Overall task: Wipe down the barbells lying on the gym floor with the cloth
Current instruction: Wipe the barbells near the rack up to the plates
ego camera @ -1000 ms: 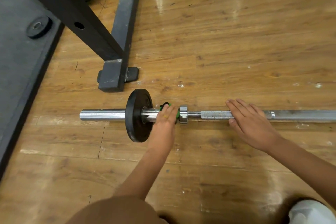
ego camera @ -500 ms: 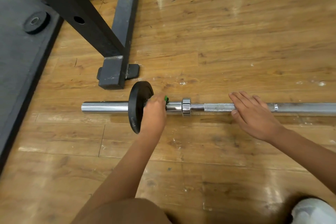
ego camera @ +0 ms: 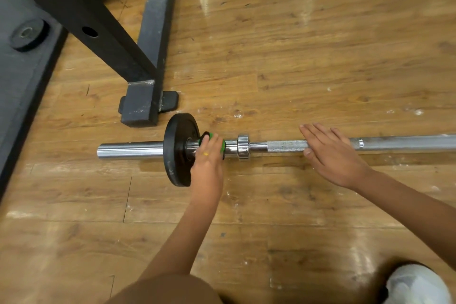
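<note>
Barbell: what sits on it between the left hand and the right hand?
In the head view, past the left hand on the green clamp: chrome sleeve, the chrome shoulder ring, then knurled shaft up to the right hand.

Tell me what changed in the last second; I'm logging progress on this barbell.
The left hand, gripping the green collar, slid it left along the bar, away from the ring and towards the plate. The right hand stayed flat on the bar; plate and bar kept their place.
</note>
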The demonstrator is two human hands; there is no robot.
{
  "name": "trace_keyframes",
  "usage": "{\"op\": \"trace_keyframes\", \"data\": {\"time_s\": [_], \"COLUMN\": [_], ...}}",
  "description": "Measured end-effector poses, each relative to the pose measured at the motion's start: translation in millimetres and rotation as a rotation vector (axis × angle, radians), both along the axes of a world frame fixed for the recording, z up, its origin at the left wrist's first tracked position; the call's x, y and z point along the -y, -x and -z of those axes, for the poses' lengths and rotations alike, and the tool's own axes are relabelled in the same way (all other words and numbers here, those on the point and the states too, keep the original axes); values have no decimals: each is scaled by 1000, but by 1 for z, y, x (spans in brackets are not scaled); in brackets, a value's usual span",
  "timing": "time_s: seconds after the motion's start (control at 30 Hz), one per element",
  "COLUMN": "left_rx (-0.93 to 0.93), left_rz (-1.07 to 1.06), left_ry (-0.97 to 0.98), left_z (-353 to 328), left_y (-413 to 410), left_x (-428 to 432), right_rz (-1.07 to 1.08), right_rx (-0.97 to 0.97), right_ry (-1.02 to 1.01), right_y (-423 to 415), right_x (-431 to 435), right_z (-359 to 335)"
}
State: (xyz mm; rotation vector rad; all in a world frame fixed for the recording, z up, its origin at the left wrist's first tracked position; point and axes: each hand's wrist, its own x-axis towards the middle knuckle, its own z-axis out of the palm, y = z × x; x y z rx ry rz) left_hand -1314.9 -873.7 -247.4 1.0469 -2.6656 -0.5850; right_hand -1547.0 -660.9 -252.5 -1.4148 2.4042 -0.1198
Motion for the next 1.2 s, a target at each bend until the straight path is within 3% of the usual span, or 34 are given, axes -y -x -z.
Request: {"op": "trace_keyframes", "data": {"time_s": [0.1, 0.4, 0.6, 0.67, 0.83, 1.03, 1.2], "left_rx": [-71, 95, 46, 55, 57, 28, 90], "left_rz": [34, 25, -66, 0, 239, -21, 108], "left_ry": [39, 18, 34, 46, 97, 73, 42], "left_z": [10, -4, -15, -11, 2, -12, -10], "left_y": [-15, 24, 44, 52, 56, 72, 66], "left_x": [-1, 39, 63, 56, 54, 76, 59], "right_rz": [24, 35, 68, 68, 60, 139, 195], "right_rx": [-16, 99, 132, 136, 107, 16, -38], "right_ry": [7, -132, -150, -154, -147, -56, 15], "right_y": [-4, 31, 48, 52, 57, 51, 41], "right_x": [-1, 28, 46, 50, 57, 58, 57], "right_z": [2, -10, -15, -15, -16, -6, 2]}}
